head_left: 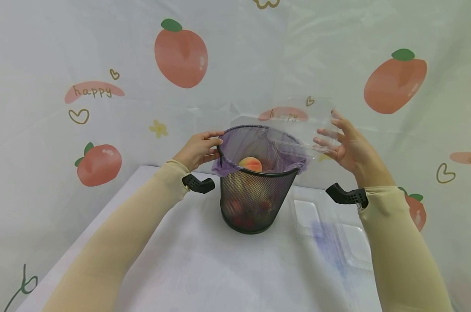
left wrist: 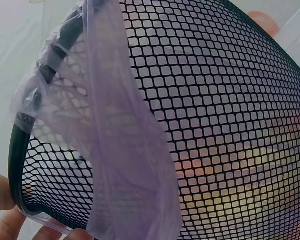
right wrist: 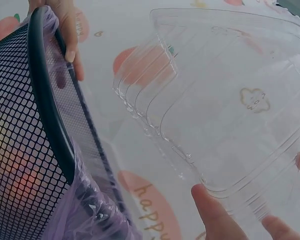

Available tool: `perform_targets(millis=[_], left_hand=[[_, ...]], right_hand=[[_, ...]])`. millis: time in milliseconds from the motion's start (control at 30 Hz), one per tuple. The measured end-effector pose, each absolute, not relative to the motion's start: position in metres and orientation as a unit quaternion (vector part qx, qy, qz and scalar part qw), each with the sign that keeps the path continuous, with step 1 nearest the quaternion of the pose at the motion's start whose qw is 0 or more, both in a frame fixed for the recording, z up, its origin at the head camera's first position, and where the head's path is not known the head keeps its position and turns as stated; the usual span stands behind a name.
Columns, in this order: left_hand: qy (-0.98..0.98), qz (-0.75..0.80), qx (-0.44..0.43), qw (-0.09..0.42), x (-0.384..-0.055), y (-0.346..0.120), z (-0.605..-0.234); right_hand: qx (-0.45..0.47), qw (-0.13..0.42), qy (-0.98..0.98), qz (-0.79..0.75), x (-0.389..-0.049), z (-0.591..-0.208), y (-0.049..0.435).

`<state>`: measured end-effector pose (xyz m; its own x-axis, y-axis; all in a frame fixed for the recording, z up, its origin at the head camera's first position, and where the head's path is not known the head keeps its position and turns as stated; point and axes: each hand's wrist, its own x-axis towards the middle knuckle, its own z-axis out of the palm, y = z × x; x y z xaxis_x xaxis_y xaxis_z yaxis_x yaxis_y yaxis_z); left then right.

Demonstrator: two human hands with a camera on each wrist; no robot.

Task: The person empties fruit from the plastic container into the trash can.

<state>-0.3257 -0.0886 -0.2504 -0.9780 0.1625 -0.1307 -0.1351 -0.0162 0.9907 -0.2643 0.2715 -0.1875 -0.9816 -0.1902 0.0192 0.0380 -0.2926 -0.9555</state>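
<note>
A black mesh bin (head_left: 255, 203) stands upright on the table, lined with a purple plastic bag (head_left: 239, 145) folded over its rim. Inside lies a peach (head_left: 251, 164); other red and yellow shapes show blurred through the mesh. My left hand (head_left: 199, 149) grips the rim at its left side, thumb and fingers on either side of the edge (left wrist: 20, 165). My right hand (head_left: 350, 147) holds a clear plastic container (right wrist: 230, 100) by its right end, above the bin's right rim. The container is see-through, so its full outline is hard to tell.
Clear plastic trays (head_left: 356, 245) lie on the white table (head_left: 204, 268) to the right of the bin, with a blue-purple smear (head_left: 329, 242) beside them. A printed fruit-pattern cloth (head_left: 235, 56) hangs behind the table.
</note>
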Motion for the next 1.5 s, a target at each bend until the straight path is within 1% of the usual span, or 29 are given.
perform_targets(millis=[400, 700, 1200, 1500], left_hand=[[0.696, 0.710, 0.010, 0.107, -0.327, -0.087, -0.251], [0.696, 0.710, 0.012, 0.107, -0.327, -0.087, -0.251], [0.695, 0.710, 0.016, 0.109, -0.326, -0.088, -0.250], [0.695, 0.711, 0.017, 0.104, -0.325, -0.089, -0.250]], right_hand=[[-0.111, 0.086, 0.528, -0.838, -0.253, -0.200, 0.287], [-0.161, 0.084, 0.533, -0.827, -0.240, -0.209, 0.293], [-0.170, 0.073, 0.595, -0.782, -0.218, -0.223, 0.311], [-0.198, 0.085, 0.573, -0.790, -0.206, -0.239, 0.315]])
